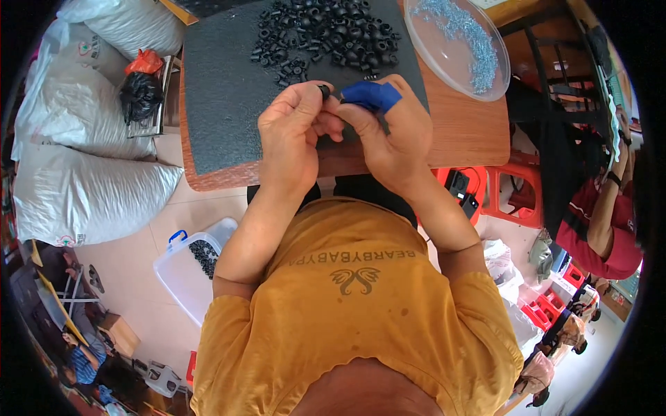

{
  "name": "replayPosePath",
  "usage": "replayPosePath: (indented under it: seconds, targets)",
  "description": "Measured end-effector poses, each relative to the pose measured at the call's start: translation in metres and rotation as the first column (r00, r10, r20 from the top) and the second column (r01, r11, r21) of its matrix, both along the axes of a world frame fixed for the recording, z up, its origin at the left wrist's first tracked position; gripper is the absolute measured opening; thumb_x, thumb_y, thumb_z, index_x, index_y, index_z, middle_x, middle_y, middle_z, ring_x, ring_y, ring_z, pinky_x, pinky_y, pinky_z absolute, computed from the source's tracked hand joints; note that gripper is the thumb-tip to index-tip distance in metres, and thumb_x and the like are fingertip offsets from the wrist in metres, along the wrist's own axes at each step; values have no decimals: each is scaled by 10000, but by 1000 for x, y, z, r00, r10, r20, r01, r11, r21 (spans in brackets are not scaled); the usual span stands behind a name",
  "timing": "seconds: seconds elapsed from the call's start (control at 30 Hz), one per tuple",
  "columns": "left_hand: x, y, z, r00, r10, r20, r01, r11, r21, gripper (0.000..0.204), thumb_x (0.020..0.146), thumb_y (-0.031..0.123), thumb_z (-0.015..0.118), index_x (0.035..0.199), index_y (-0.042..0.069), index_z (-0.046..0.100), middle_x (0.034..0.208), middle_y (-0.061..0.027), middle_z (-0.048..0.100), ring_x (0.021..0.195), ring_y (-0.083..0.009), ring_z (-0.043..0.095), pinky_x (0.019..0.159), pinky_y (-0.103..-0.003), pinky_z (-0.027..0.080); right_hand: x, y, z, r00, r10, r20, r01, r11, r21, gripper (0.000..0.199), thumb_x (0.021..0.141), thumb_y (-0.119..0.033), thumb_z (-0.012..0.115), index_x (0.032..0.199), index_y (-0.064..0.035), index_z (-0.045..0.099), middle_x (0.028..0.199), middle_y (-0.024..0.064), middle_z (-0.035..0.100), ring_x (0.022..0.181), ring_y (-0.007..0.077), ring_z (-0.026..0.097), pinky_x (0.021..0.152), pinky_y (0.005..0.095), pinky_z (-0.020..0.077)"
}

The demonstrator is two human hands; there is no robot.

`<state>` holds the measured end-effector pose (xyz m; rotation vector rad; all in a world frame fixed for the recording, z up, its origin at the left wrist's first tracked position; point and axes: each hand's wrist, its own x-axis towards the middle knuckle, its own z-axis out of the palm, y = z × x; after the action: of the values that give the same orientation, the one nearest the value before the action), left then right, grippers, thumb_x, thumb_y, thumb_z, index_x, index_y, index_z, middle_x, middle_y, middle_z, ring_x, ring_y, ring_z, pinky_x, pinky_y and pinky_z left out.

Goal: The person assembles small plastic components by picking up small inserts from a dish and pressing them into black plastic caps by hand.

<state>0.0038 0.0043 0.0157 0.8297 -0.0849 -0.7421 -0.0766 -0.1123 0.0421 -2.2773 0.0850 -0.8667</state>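
Close together over the near part of a dark grey mat, my two hands meet at their fingertips. My left hand pinches a small black plastic fitting between thumb and index finger, its other fingers curled. My right hand has blue tape around its index finger. Its thumb and index finger are pressed together beside the fitting; whatever is between them is too hidden to make out. Beyond my hands lies a pile of similar black fittings.
A clear round tray of small bluish-silver pieces stands on the wooden table at right. White sacks lean at left. On the floor is a clear bin with black parts. Red stools and other people are around.
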Motion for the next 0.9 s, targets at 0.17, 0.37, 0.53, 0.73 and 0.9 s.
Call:
replayPosePath:
  seconds: [0.17, 0.37, 0.53, 0.73, 0.9]
  targets:
    - [-7, 0, 7, 996, 14, -86, -18, 999, -45, 208, 981, 169, 586, 1043, -28, 610, 905, -65, 652, 760, -108, 618, 681, -252, 517, 12, 17, -16, 968, -75, 240, 123, 974, -191, 178, 757, -48, 742, 919, -56, 668, 916, 62, 677, 818, 261, 592, 706, 344, 474]
    - [-6, 4, 6, 995, 62, -84, -59, 998, 34, 158, 974, 131, 593, 1048, -9, 600, 913, -43, 637, 806, -84, 610, 716, -221, 512, 12, 20, -29, 958, -63, 279, 126, 969, -213, 247, 696, -48, 753, 915, -22, 642, 977, 84, 675, 797, 263, 580, 709, 381, 427]
    - [-11, 1, 3, 995, 90, -30, -90, 996, 5, 154, 974, 121, 590, 1059, -8, 589, 931, -44, 633, 806, -84, 606, 717, -213, 509, 9, 22, -29, 955, -108, 276, 163, 969, -184, 221, 680, -43, 756, 875, -29, 652, 993, 84, 664, 838, 268, 560, 746, 390, 413]
    - [-15, 4, 1, 995, 100, -7, -100, 995, 21, 168, 968, 122, 601, 1066, -14, 589, 919, -53, 641, 802, -88, 608, 711, -215, 509, 0, 22, -28, 967, -99, 236, 169, 941, -295, 225, 661, -26, 753, 856, -20, 642, 992, 94, 635, 839, 301, 547, 708, 398, 428]
    - [-16, 6, -2, 993, 108, 53, -109, 994, 30, 181, 960, 126, 616, 1061, -23, 608, 892, -59, 659, 752, -93, 611, 673, -214, 505, -1, 18, -28, 968, -82, 236, 138, 963, -231, 224, 681, 0, 744, 872, -4, 627, 972, 117, 630, 815, 310, 554, 674, 393, 454]
